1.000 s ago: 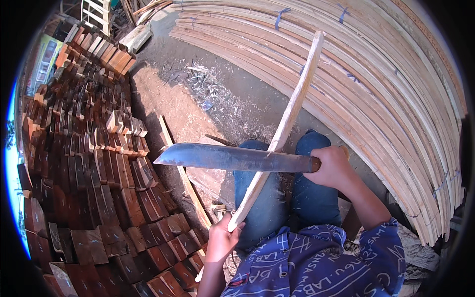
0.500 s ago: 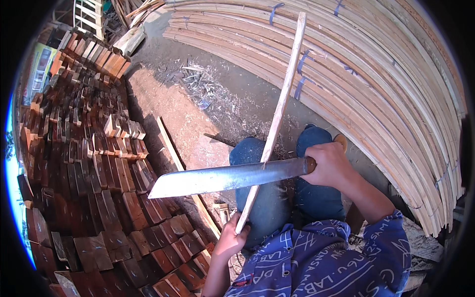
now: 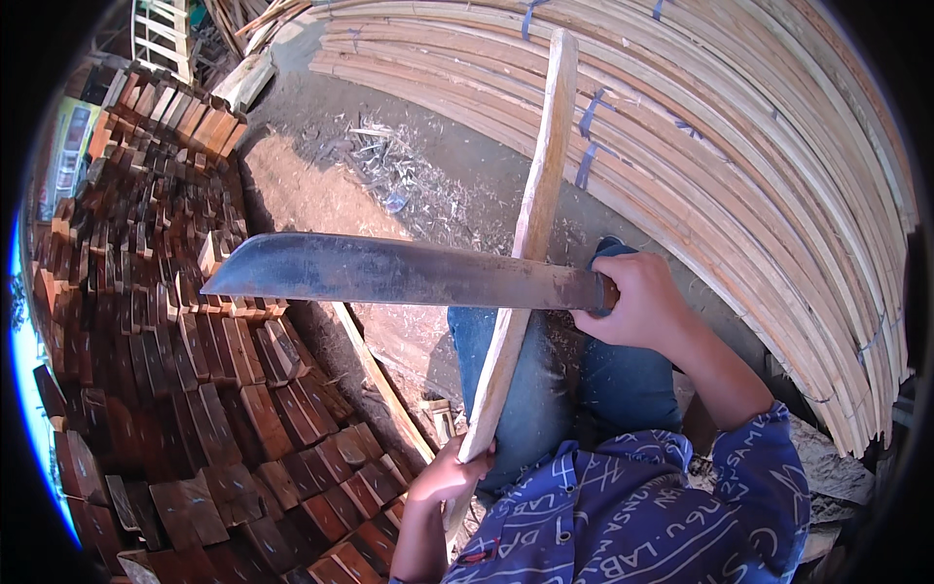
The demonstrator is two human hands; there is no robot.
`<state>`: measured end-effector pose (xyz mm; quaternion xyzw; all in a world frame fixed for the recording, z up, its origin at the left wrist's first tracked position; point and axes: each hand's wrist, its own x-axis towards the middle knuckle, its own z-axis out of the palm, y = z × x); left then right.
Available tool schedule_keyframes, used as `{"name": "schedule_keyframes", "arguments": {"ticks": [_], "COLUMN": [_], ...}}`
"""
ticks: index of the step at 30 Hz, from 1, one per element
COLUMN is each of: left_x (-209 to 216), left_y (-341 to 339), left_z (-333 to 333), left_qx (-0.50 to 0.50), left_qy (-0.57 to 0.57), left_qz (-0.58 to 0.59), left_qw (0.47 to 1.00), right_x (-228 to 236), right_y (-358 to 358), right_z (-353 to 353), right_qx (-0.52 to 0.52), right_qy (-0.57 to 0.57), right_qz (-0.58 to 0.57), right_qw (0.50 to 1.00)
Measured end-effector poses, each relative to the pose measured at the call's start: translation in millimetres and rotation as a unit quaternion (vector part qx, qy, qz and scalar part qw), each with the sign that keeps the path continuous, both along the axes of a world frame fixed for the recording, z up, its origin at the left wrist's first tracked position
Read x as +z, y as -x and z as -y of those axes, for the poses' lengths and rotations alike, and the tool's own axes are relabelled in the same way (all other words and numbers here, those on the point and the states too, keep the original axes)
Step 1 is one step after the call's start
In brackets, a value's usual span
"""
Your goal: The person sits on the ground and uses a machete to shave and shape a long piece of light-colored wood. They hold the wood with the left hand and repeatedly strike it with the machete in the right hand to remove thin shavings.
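Observation:
My left hand (image 3: 450, 471) is closed round the lower part of a long, pale wooden stick (image 3: 538, 202), which slants up and away over my thighs. A short end of the stick sticks out below the fist. In my right hand (image 3: 640, 300) is the handle of a machete (image 3: 389, 273), its broad dark blade pointing left. The blade crosses in front of the stick around its middle; whether the two touch I cannot tell. Most of the handle is hidden by my fingers.
Stacked reddish-brown wood blocks (image 3: 195, 487) fill the left side. Long pale strips (image 3: 681, 185), bundled with blue ties, lie across the far right. A loose wooden batten (image 3: 381, 375) rests beside my legs. Wood shavings (image 3: 399, 165) litter the ground ahead.
The machete has risen and shifted left, its blade turning from bright to dark. The stick has turned to show a wider face, its top tilting left. Both hands keep their holds.

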<state>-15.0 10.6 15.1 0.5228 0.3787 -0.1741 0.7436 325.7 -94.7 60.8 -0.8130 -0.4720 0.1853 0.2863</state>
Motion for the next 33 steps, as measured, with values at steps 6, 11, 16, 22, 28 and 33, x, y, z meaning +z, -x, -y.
{"name": "schedule_keyframes", "arguments": {"ticks": [6,11,16,22,28,33], "left_x": [2,-1,0,4,2,8], "left_y": [-5,0,-3,-12,-5,-9], "left_z": [3,9,10,18,26,37], "left_qx": [-0.025,-0.037,-0.029,0.007,0.001,0.065], "left_qy": [-0.035,-0.081,-0.076,-0.088,-0.126,-0.080], "left_qz": [-0.014,-0.011,-0.038,-0.070,-0.034,-0.053], "left_qw": [0.999,0.996,0.996,0.994,0.991,0.993], "right_x": [-28,-20,-15,-19,-19,-18], "right_y": [-10,-39,-77,-22,-26,-80], "right_z": [-11,-17,-10,-10,-29,-31], "right_qx": [0.007,-0.042,-0.160,0.005,0.042,-0.111], "right_qy": [0.013,0.059,0.069,0.036,0.071,0.091], "right_qz": [0.093,0.132,0.034,0.089,0.087,0.088], "right_qw": [0.996,0.989,0.984,0.995,0.993,0.986]}}
